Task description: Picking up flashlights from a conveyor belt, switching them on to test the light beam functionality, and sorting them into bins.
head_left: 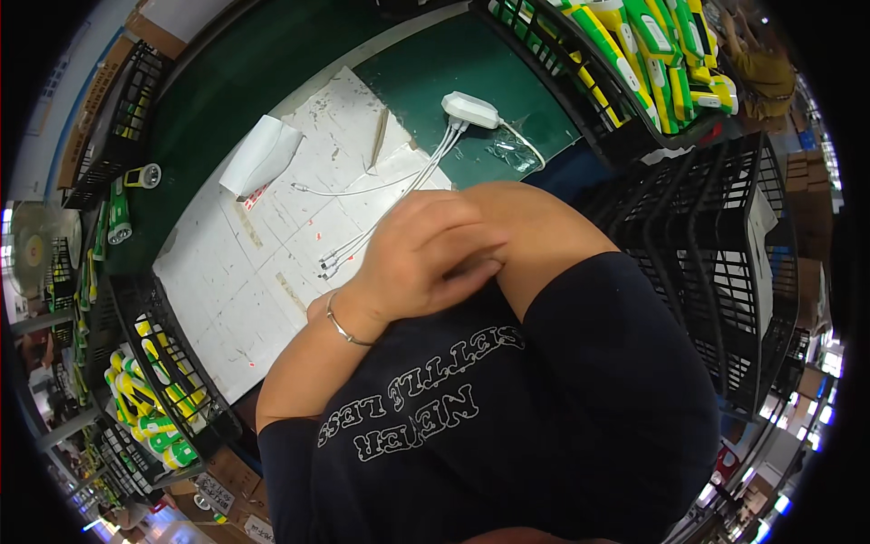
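The two arms are crossed in the middle of the frame. The left hand (419, 257), which wears a thin metal bracelet (346, 328) on the wrist, lies against the right forearm (503, 210); its fingers are half bent, with a gap to the thumb, and I see no object in it. The right hand (317, 305) is almost fully hidden behind the left forearm, so I cannot tell whether it is closed or what it touches.

Nearest to the hands are several white charging cables (441, 156). They run from a white charger block (471, 110) at the upper centre down to the left; most of their plugs lie together just left of the left hand, and one plug lies apart, higher up. A clear plastic bag (515, 152) is beside the block.

The cables lie partly on a stained white board (231, 304), which covers part of the green tabletop (408, 68). On this board, towards the upper left, is a curled white paper (261, 156), and to its right a thin brownish strip (378, 140).

Green, yellow and white flashlights (657, 54) fill a black plastic crate at the upper right; similar ones (145, 399) are in another crate at the lower left.
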Tool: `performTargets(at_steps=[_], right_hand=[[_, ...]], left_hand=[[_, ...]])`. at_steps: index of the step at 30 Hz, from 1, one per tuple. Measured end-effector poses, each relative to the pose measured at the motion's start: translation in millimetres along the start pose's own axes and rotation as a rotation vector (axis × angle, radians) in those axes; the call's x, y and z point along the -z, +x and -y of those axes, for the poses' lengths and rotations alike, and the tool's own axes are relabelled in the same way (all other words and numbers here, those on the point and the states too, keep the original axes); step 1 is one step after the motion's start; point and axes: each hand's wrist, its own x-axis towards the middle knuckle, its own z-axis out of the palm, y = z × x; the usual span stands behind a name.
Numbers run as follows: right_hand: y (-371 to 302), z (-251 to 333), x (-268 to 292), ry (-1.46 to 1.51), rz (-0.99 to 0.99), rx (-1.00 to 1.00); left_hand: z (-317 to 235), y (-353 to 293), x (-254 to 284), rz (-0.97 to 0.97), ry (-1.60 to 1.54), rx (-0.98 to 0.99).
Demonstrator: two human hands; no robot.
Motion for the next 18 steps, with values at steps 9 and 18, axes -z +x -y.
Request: performTargets(at_steps=[9, 18], right_hand=[[-7, -2, 1, -0.001, -0.104, -0.011], [-6, -6, 0, -0.021, -0.262, 0.040]], left_hand=[[6, 3, 2, 0.071, -0.089, -0.048], [5, 12, -7, 0.067, -0.185, -0.036]])
